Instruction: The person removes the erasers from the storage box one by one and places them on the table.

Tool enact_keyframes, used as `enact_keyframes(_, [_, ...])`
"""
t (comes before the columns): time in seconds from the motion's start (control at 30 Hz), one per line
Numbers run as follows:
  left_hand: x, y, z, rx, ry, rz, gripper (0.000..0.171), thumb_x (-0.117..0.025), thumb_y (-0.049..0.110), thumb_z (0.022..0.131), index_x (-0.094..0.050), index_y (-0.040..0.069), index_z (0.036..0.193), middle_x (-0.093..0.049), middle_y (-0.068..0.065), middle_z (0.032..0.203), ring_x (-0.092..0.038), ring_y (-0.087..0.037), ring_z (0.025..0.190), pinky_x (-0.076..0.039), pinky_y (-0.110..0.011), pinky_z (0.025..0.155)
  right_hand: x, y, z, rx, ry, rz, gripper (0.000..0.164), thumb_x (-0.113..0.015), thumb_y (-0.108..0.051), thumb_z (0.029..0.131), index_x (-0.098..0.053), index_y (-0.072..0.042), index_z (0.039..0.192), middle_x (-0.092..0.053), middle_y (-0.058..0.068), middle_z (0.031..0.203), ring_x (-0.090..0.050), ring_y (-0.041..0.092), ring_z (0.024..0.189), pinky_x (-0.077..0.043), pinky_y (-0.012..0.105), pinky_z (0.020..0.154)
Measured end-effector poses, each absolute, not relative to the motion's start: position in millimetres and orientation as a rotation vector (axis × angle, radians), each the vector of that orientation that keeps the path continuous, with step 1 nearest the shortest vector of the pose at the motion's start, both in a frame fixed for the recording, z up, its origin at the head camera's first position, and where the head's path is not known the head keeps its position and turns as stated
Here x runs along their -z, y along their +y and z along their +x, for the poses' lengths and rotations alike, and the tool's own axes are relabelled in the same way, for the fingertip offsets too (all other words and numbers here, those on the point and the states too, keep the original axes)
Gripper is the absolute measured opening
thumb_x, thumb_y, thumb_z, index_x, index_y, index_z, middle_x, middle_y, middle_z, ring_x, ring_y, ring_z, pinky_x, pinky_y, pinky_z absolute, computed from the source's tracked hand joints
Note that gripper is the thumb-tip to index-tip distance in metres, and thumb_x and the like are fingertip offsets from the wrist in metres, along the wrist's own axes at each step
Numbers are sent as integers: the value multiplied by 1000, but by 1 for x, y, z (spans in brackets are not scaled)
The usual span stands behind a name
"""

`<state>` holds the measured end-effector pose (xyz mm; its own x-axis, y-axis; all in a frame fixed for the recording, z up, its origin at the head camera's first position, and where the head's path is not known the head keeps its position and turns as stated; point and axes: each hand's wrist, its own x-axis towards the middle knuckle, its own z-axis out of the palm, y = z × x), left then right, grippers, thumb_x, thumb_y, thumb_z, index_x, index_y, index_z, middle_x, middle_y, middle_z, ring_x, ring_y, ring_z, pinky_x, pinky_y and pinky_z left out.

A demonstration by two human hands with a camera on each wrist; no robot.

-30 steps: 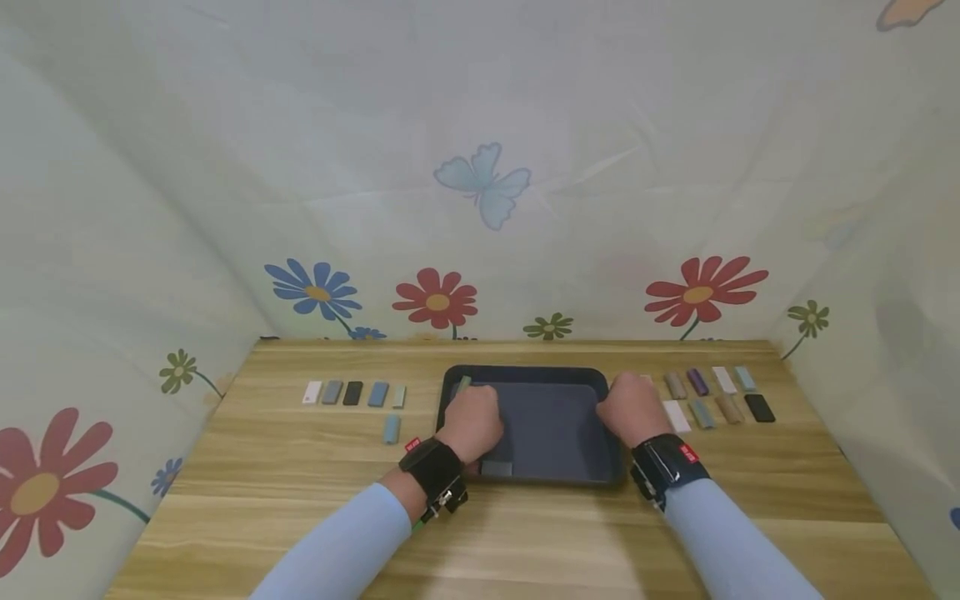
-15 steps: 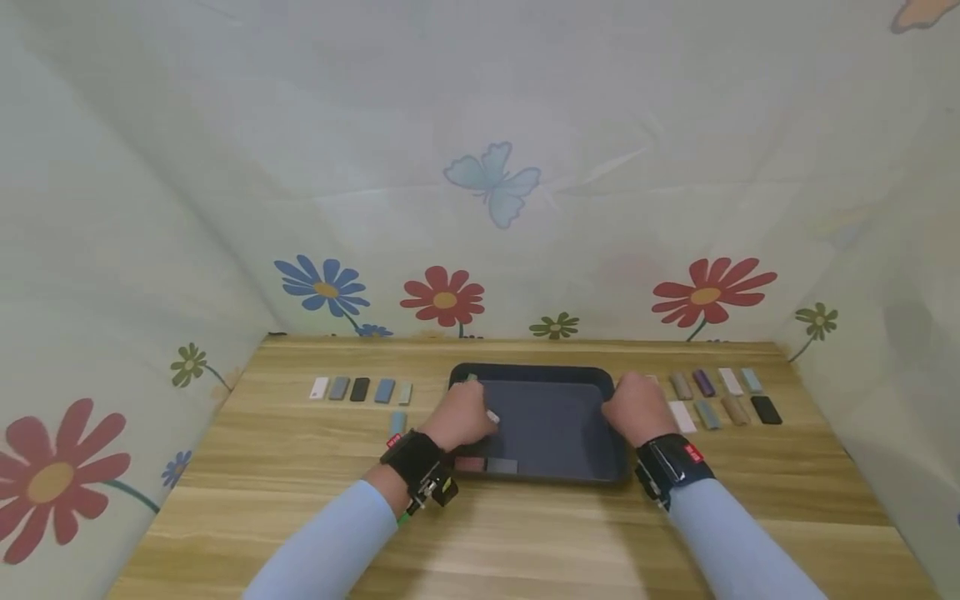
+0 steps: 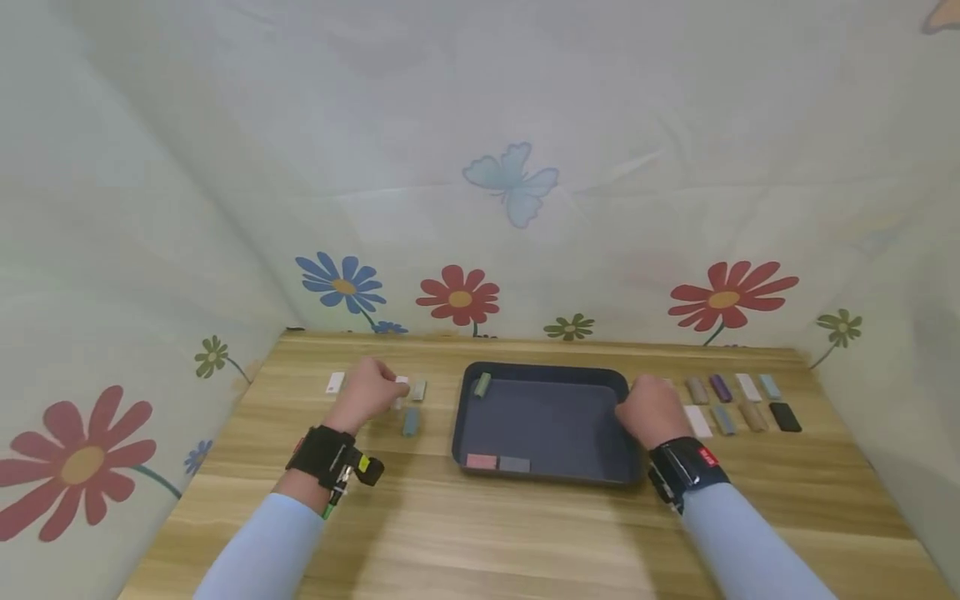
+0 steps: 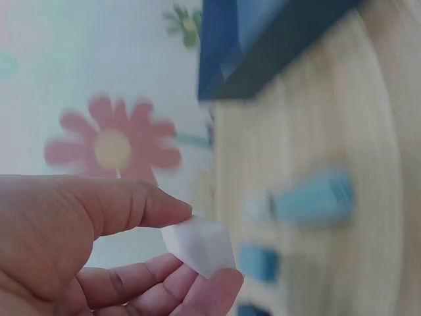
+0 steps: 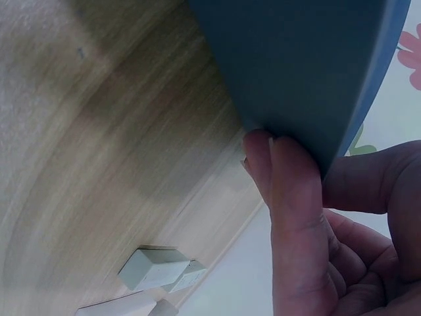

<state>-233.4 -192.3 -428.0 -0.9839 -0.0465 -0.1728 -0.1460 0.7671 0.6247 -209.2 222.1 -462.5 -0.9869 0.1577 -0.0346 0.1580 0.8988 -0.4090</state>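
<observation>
My left hand (image 3: 363, 396) pinches a small white block (image 4: 202, 245) between thumb and fingertips, over the left part of the table. Close by on the wood lie a pale grey-green block (image 3: 419, 390) and a teal block (image 3: 411, 422). With thumb and fingers, my right hand (image 3: 652, 408) grips the right side wall of a dark blue tray (image 5: 309, 72). Inside the tray a green block (image 3: 482, 384) sits at the far left corner. A pink block (image 3: 481, 461) and a grey-blue block (image 3: 515, 464) lie end to end along its near wall.
Another white block (image 3: 335, 382) lies left of my left hand, which hides others in that row. Right of the tray are several blocks in two rows, among them a purple block (image 3: 721, 387) and a black block (image 3: 785, 417). A flowered cloth (image 3: 570, 250) stands behind the table.
My left hand has moved left from over the tray to the left row, with the white block in its fingers. The pink block now shows fully. My right hand stays on the tray.
</observation>
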Motion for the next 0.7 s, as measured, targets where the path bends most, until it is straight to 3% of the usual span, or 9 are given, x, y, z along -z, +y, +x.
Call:
enact_keyframes(0.1, [439,-211,-231,-963,2838,-217,22,-69,23,74,-57,6,66,-52,-1,62,-48,-13,52,-38,-24,47,464,225,-208,655,3068,254,16,-66,-16,71,-62,-3,63,-59,9,65,-54,24,58,-39,33,49])
enact_keyframes(0.23, [453,-223,-227,-922,2844,-241,36,-68,20,72,-41,12,50,-36,5,45,-35,-10,42,-29,-24,40,463,227,-206,648,3069,258,16,-67,-16,72,-63,-2,65,-60,10,66,-55,25,59,-40,34,50])
enact_keyframes(0.7, [469,-208,-228,-894,2872,-234,30,-69,15,66,-47,12,45,-42,4,40,-37,-10,37,-30,-24,36,457,222,-205,631,3064,222,20,-67,-18,73,-61,-3,60,-60,10,63,-55,26,60,-41,35,51])
